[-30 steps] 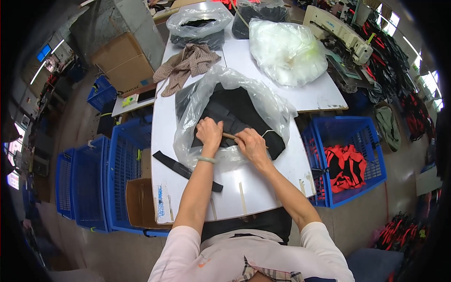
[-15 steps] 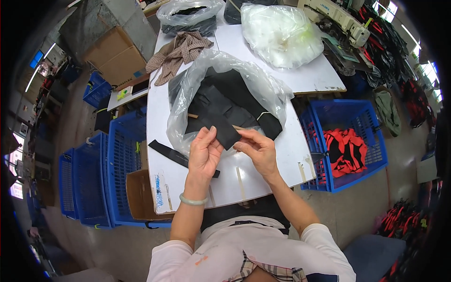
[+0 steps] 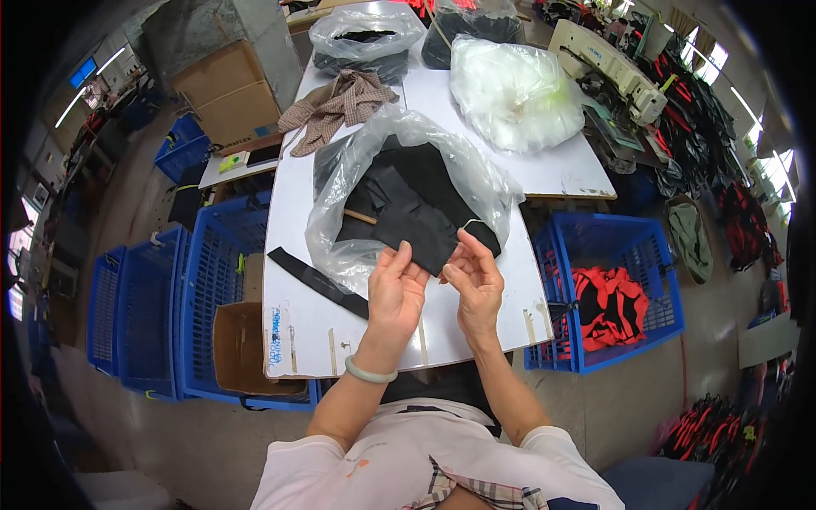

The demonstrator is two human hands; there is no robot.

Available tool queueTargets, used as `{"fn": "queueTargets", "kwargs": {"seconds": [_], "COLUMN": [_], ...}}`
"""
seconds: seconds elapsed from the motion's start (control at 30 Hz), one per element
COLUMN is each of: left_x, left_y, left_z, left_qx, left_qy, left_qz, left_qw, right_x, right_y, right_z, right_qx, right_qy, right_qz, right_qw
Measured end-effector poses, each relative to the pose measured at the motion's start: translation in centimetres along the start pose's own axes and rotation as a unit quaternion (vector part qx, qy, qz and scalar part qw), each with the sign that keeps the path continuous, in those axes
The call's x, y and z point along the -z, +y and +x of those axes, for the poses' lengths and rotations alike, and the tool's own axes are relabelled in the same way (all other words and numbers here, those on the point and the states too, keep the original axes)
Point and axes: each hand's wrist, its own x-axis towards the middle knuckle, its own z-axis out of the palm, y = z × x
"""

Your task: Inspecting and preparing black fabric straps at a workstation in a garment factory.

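Between my hands, over the near edge of an open clear plastic bag [image 3: 327, 223], is a piece of black fabric [image 3: 418, 240]. My left hand [image 3: 398, 293] grips its near left edge, thumb on top and fingers beneath. At the near right corner, the fingertips of my right hand [image 3: 476, 285] are closed on the cloth. More black fabric pieces [image 3: 425, 174] fill the bag, some folded, and a thin light tie crosses one bundle. A narrow tan strip [image 3: 359, 218] lies on the pieces at the left. Beside the bag, a long black strip [image 3: 319, 283] rests on the white table [image 3: 297, 340].
Farther back are a checked cloth [image 3: 340, 110], a bag of white material [image 3: 514, 93] and a sewing machine [image 3: 608, 72]. Blue crates [image 3: 200, 314] flank the table at left; another blue crate [image 3: 654, 327] at right holds red and black pieces [image 3: 610, 306].
My right hand has shifted its fingers on the fabric's right edge and turned more upright. My left hand has moved a little right and nearer me. The whole view has shifted slightly.
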Motion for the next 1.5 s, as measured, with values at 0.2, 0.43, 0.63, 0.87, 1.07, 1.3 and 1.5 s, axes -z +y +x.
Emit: {"fn": "queueTargets", "kwargs": {"seconds": [0.2,0.43,0.63,0.87,1.07,1.3,1.5], "left_x": [0.0,-0.4,-0.3,0.2,0.4,1.6,1.6], "left_y": [-0.2,-0.3,-0.6,-0.9,-1.0,0.1,0.0], "left_z": [-0.3,-0.6,-0.5,-0.3,-0.2,-0.4,-0.7], "left_qx": [-0.019,0.026,0.027,0.051,0.058,0.036,-0.005], "left_qy": [-0.021,-0.010,0.001,0.026,0.029,-0.010,-0.024], "left_qz": [0.011,-0.028,-0.041,-0.051,-0.050,0.203,0.230], "left_qw": [1.000,0.999,0.999,0.997,0.997,0.978,0.973], "right_x": [0.9,1.0,0.8,0.7,0.7,1.4,0.5], "right_y": [-0.3,-0.1,-0.4,-0.7,-0.8,-2.0,-2.7], "right_z": [0.2,-0.1,-0.3,-0.6,-0.6,-0.3,-0.8], "right_qx": [0.006,-0.011,0.002,-0.029,-0.016,0.004,0.008], "right_qy": [-0.047,-0.043,-0.049,-0.022,-0.011,-0.040,-0.046], "right_qz": [-0.035,0.046,0.029,0.036,-0.004,-0.064,-0.072], "right_qw": [0.998,0.998,0.998,0.999,1.000,0.997,0.996]}}
